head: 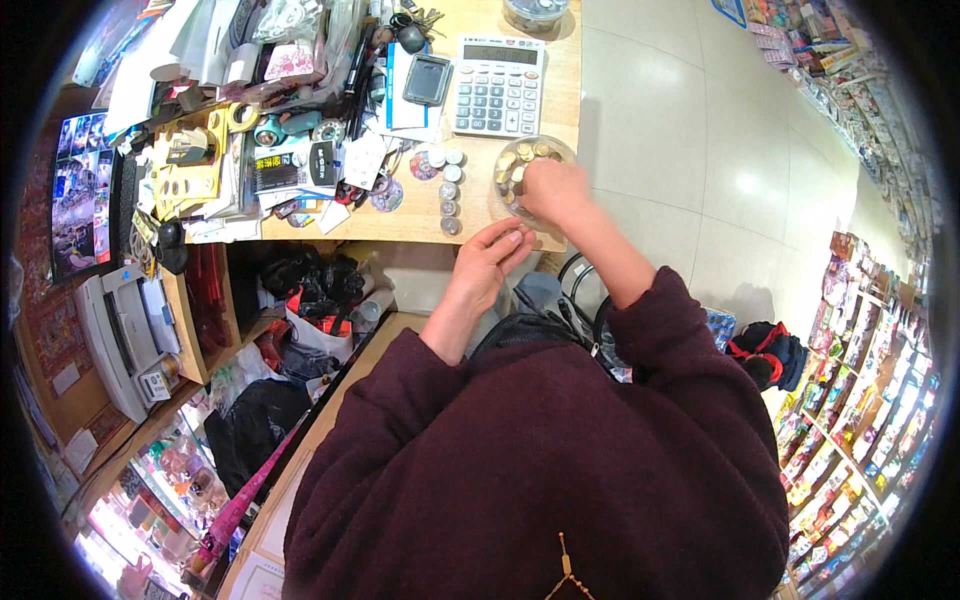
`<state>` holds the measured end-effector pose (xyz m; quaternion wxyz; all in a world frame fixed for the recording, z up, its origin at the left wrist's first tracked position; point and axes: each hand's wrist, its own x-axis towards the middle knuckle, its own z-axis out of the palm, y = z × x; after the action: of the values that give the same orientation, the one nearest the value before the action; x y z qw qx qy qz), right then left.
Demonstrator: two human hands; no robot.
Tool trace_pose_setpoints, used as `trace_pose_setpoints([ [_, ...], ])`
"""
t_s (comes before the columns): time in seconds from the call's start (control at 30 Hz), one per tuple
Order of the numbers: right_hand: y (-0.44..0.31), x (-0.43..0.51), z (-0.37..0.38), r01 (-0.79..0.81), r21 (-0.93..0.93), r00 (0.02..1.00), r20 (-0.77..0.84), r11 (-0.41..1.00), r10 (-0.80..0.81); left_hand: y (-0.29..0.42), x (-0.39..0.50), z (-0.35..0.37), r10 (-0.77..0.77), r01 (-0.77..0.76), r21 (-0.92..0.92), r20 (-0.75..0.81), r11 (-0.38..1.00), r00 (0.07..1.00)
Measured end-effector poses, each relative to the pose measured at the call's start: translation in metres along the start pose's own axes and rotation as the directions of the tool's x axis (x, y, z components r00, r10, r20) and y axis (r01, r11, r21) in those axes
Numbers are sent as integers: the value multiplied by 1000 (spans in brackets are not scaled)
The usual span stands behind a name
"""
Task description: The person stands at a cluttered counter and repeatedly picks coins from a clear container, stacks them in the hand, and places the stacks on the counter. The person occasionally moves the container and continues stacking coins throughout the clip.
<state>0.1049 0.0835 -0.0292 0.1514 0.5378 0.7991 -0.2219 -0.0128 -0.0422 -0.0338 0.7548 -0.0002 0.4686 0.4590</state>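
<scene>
A round clear plastic container (498, 196) of gold and silver coins stands near the right edge of the wooden desk (480, 222). The fingers of my right hand (556, 192) reach down into it among the coins; the fingertips are hidden. My left hand (487, 264) is beside the container's lower left, at the desk's front edge, fingers curled with the palm partly up; whether it holds a coin cannot be told. Left of the container, several small stacks of silver coins (449, 208) stand in a column. A white desktop calculator (499, 90) lies behind them.
Papers, a tape roll (243, 117), pens and packets crowd the desk's left part. A dark handheld device (427, 79) lies beside the calculator, and another clear tub (535, 11) stands at the back. A printer (124, 337) and a monitor (81, 193) are at far left.
</scene>
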Motion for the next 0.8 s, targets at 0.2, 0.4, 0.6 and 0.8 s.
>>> trace_pose_setpoints([
  [0.2,-1,1,8,-46,62,999,-22,997,48,-5,6,1,-11,11,-2,11,1000,1000],
  [0.4,6,-5,2,36,319,996,-89,947,-8,1,3,4,-11,11,-28,4,1000,1000],
  [0.6,25,-42,-19,-125,989,986,114,83,121,16,-9,12,38,-37,-48,11,998,999],
  [0.8,25,-66,-23,-126,992,978,128,-23,164,27,-8,31,97,-92,-104,42,990,994],
])
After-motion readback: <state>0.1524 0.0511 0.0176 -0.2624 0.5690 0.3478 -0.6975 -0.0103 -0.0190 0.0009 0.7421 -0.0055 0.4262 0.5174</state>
